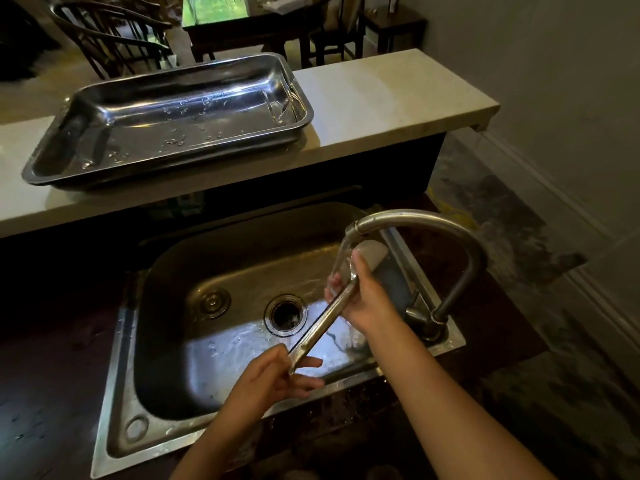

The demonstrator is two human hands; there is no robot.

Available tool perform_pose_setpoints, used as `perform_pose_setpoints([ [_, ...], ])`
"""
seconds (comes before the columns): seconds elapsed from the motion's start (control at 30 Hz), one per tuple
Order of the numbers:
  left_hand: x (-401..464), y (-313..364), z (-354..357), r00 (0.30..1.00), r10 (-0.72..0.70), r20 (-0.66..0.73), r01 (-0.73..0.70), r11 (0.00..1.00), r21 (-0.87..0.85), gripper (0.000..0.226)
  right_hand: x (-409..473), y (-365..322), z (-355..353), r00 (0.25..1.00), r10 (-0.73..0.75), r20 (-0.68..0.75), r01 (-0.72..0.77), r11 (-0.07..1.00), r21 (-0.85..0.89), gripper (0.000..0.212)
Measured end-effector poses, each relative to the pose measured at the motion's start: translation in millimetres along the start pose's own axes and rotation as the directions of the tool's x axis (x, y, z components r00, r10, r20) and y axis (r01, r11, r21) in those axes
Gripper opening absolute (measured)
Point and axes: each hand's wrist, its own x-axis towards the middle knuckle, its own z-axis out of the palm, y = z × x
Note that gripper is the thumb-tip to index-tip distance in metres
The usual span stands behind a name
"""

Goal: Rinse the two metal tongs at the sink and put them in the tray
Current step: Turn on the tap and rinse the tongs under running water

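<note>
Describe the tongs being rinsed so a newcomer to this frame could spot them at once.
Start at the steel sink in the lower half. Above its basin, a long metal tongs runs diagonally from the left hand up to the right hand under the curved faucet. It is the only slim utensil over the sink.

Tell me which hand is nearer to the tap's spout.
Right. The right hand grips the tongs just under the spout, in the water; the left hand holds their other end, low over the sink's near edge.

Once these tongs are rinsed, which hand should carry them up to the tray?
Probably the left hand: it grips the tongs by their handle end, and the tray sits up-left; the right hand only rubs the tips.
</note>
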Motion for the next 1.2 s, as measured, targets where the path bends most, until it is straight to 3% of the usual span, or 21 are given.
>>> perform_pose_setpoints([
  [0.2,-13,0,5,0.983,0.141,-0.122,-0.128,0.986,0.105,0.028,1,4,5,0.999,-0.036,-0.003,0.036,0.999,-0.005,0.056],
  [0.3,-15,3,10,0.972,0.184,-0.148,-0.176,0.982,0.067,0.032,-1,3,8,0.998,-0.034,0.044,0.033,0.999,0.026,0.059],
  [0.4,-13,8,7,0.958,0.213,-0.19,-0.193,0.974,0.119,0.045,-6,1,13,0.997,-0.072,0.035,0.069,0.995,0.079,0.049],
  [0.47,-9,15,3,0.971,0.143,-0.19,-0.109,0.978,0.179,0.043,-6,2,17,0.99,-0.136,-0.032,0.137,0.991,0.01,0.038],
  [0.57,0,25,0,0.981,-0.009,-0.193,0.053,0.973,0.225,0.019,-4,8,24,0.956,-0.278,-0.097,0.254,0.945,-0.206,0.037],
  [0.8,-7,32,-3,0.99,-0.032,-0.138,0.073,0.949,0.308,0.024,6,8,15,0.867,-0.467,-0.175,0.33,0.8,-0.502,0.049],
  [0.93,-10,35,-5,0.993,-0.068,-0.099,0.096,0.947,0.307,0.027,12,7,7,0.927,-0.371,-0.061,0.285,0.8,-0.529,0.05],
  [1.0,-14,32,-9,0.995,-0.079,-0.068,0.097,0.946,0.311,0.025,11,1,3,0.912,-0.41,-0.005,0.329,0.74,-0.587,0.041],
  [1.07,-18,26,-12,0.996,-0.045,-0.074,0.071,0.911,0.407,0.018,10,-10,2,0.837,-0.54,-0.084,0.386,0.694,-0.608,0.019],
  [1.1,-20,22,-12,0.995,-0.003,-0.1,0.051,0.872,0.487,0.015,12,-14,2,0.821,-0.554,-0.141,0.374,0.707,-0.6,0.026],
  [1.13,-21,19,-10,0.988,0.068,-0.139,0.026,0.814,0.58,0.01,14,-18,3,0.842,-0.509,-0.181,0.336,0.756,-0.562,0.035],
  [1.2,-22,14,-7,0.943,0.257,-0.21,-0.004,0.641,0.768,0.008,16,-20,3,0.945,-0.277,-0.175,0.189,0.898,-0.398,0.048],
])
